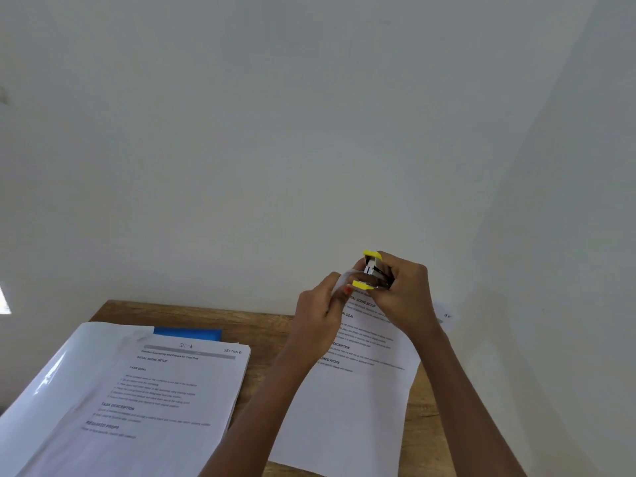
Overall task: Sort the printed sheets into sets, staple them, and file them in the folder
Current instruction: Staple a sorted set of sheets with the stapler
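Pale wall behind, wooden table point(268, 342) below; at left an open folder point(69, 366) holds a filed stack point(172, 390). Further right, the left hand point(318, 311) pinches the lifted top corner of a loose set of sheets point(354, 401), just left of the gaping yellow stapler point(373, 271), which the right hand point(406, 290) grips, not yet squeezed

one yellow stapler point(373, 271), two hands point(318, 311) point(406, 290), two paper sets point(165, 390) point(351, 407) (printed), one blue folder point(187, 334).

folder point(187, 333) behind left stack point(165, 401), table point(268, 325)
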Available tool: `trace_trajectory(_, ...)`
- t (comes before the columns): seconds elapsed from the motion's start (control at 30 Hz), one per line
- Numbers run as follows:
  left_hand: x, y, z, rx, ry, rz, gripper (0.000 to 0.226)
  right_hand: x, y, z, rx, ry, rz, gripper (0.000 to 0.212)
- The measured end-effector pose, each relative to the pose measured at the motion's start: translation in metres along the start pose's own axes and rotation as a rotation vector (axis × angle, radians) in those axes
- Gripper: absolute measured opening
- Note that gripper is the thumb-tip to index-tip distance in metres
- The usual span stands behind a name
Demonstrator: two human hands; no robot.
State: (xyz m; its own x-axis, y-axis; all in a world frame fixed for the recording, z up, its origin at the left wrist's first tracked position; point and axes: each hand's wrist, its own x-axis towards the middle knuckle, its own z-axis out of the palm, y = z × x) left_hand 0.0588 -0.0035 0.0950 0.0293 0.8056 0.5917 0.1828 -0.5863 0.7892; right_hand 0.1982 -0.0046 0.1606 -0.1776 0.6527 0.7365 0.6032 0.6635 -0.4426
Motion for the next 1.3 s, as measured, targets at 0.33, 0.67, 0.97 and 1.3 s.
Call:
trace_trajectory(0.33, 0.005, -0.016, -0.009, 0.008, 0.046, -0.226, 0.039, 0.046, 0.000, -0.041, 0.202, -0.640, 0.353, 0.036)
trace_trajectory(0.67, 0.006, -0.011, -0.005, -0.008, 0.018, -0.248, 0.043, 0.087, -0.009, -0.046, -0.015, -0.983, 0.293, 0.033)
trace_trajectory(0.97, 0.005, 0.002, -0.010, -0.027, 0.020, -0.151, 0.055, 0.078, -0.009, -0.041, -0.086, -0.817, 0.025, 0.062)
trace_trajectory(1.3, 0.004, 0.003, -0.008, -0.028, 0.010, -0.146, 0.049, 0.073, 0.001, -0.045, -0.035, -0.691, -0.001, 0.030)
